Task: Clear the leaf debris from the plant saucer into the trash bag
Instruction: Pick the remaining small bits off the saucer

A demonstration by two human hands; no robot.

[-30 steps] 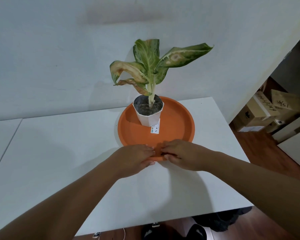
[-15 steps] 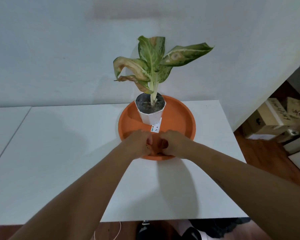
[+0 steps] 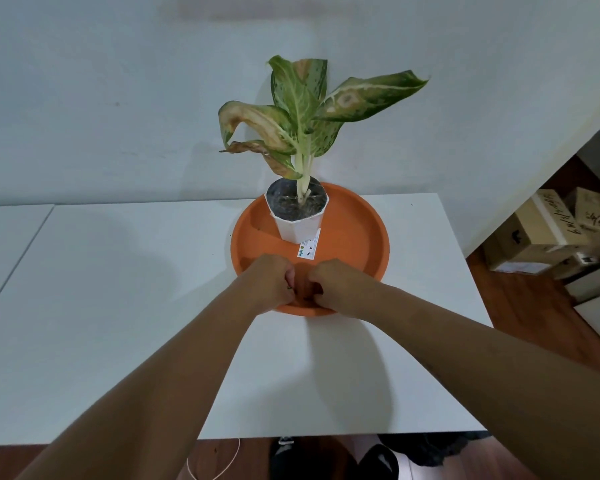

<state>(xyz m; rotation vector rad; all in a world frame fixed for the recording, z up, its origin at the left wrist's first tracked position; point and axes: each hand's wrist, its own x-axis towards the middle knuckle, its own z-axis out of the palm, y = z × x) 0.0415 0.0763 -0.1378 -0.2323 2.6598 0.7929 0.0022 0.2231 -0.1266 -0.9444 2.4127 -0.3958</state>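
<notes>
Bench (image 3: 125,306) bare left of the saucer (image 3: 361,237); open approach there. White pot (image 3: 300,228) blocks the saucer's rear centre; leaves (image 3: 302,109) overhang it. Both hands (image 3: 272,284) fill the near rim. Wall (image 3: 118,98) just behind. Boxes (image 3: 548,233) crowd the floor right.

Looks like a plain office or storeroom corner: smooth white rectangular tables (image 3: 125,306) pushed against a bare pale painted wall (image 3: 118,98), brown cardboard boxes with handwritten marks (image 3: 548,233) stacked on reddish wooden flooring (image 3: 534,323).
</notes>
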